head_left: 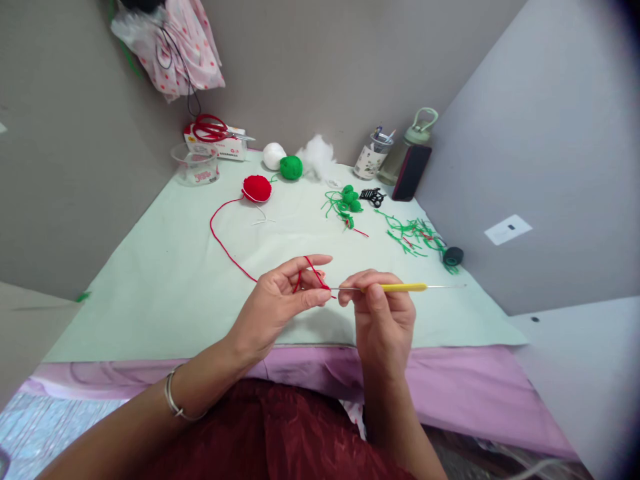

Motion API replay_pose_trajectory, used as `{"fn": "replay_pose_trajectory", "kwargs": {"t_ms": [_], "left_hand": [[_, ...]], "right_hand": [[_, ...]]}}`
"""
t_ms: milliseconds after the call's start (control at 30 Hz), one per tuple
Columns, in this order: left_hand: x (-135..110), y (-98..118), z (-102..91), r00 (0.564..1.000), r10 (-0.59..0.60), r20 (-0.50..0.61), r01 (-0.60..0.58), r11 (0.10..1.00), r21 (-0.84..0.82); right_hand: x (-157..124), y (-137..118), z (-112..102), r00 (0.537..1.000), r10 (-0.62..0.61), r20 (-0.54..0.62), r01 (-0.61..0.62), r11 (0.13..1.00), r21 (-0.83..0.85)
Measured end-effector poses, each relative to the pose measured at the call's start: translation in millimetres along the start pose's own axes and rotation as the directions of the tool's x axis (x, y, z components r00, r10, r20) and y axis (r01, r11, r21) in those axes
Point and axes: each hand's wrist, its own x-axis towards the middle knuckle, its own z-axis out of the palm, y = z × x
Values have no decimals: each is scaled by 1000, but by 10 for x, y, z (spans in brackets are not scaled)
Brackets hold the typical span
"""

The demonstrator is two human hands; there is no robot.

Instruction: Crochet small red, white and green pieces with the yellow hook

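Observation:
My left hand pinches a small bit of red yarn between thumb and fingers, and a strand runs up over its raised index finger. In my right hand is a crochet hook with a yellow handle, held like a pencil. Its thin metal shaft reaches left to the red yarn at my left fingertips; whether the tip is through a loop is hidden. From my left hand the strand curves back across the table to a red yarn ball.
At the back stand a clear plastic tub, red scissors on a box, white and green yarn balls, fluffy stuffing, a pen cup, a bottle and a phone. Green crocheted pieces and yarn scraps lie right.

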Motion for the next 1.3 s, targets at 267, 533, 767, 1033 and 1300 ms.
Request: {"fn": "replay_pose_trajectory", "kwargs": {"t_ms": [267, 533, 767, 1033, 1300], "left_hand": [[-8, -33, 24, 999, -31, 23, 32, 998, -51], [-4, -23, 35, 1000, -21, 4, 21, 995, -99], [-17, -73, 84, 985, -160, 65, 171, 957, -234], [48, -5, -1, 994, -105, -7, 100, 964, -246], [-29, -79, 90, 998, 37, -41, -41, 996, -84]], "right_hand": [[11, 66, 21, 995, 101, -19, -97, 981, 168], [-16, 77, 37, 999, 43, -27, -42, 998, 49], [-161, 178, 76, 867, -492, 80, 445, 692, -569], [-25, 0, 47, 988, -135, -74, 123, 982, -142], [-95, 52, 105, 954, -299, 31, 287, 879, -380]]}}
